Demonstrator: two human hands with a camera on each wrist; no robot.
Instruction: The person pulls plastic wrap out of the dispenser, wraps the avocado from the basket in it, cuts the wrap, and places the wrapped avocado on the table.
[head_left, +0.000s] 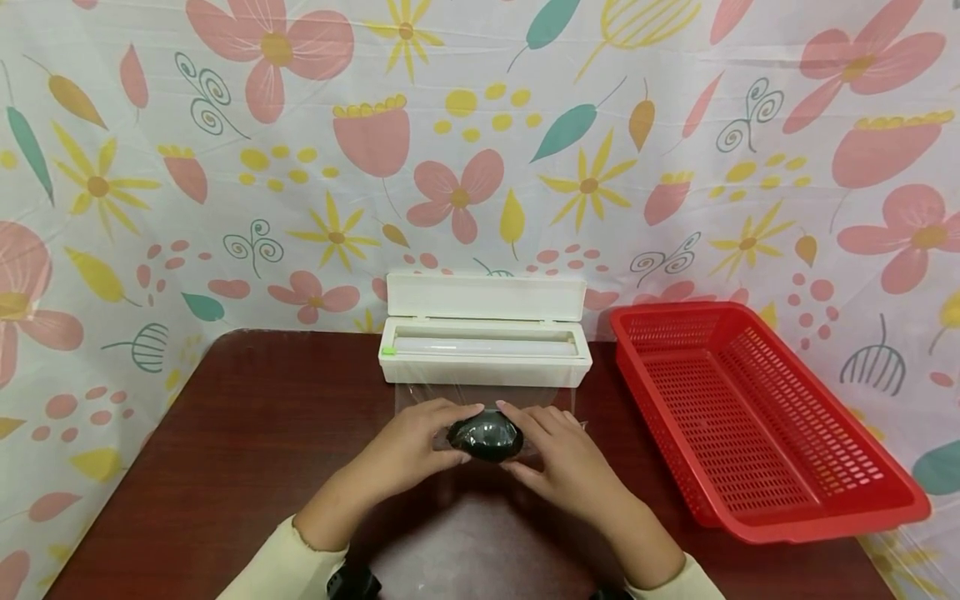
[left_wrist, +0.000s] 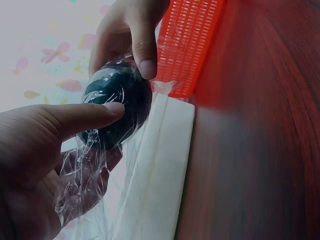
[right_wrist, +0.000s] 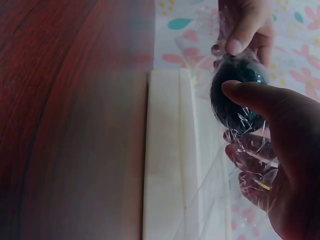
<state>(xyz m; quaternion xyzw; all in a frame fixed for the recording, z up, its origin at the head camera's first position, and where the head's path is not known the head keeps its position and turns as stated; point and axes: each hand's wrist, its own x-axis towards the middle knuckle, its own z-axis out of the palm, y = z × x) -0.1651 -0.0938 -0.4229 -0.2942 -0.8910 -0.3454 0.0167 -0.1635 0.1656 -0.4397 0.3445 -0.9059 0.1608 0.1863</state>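
A glossy, dark green oval object [head_left: 486, 435] is held above the table between both hands; its exact kind cannot be told. Clear cling film [left_wrist: 82, 185] covers it, with loose crumpled film bunched at its ends. My left hand [head_left: 408, 446] grips its left end, thumb on the near side and fingers on the far side. The right end is gripped by my right hand [head_left: 562, 458] in the same way, with film over those fingers in the right wrist view. From the white cling film box [head_left: 483, 372] just behind, a sheet of film stretches toward the hands.
The box stands at the table's back edge, its lid [head_left: 486, 297] raised and a film roll [head_left: 483, 346] inside. To the right, a red plastic basket [head_left: 701, 492] overhangs the edge of the dark wooden table [head_left: 247, 433]. A flower-patterned curtain [head_left: 457, 100] hangs behind.
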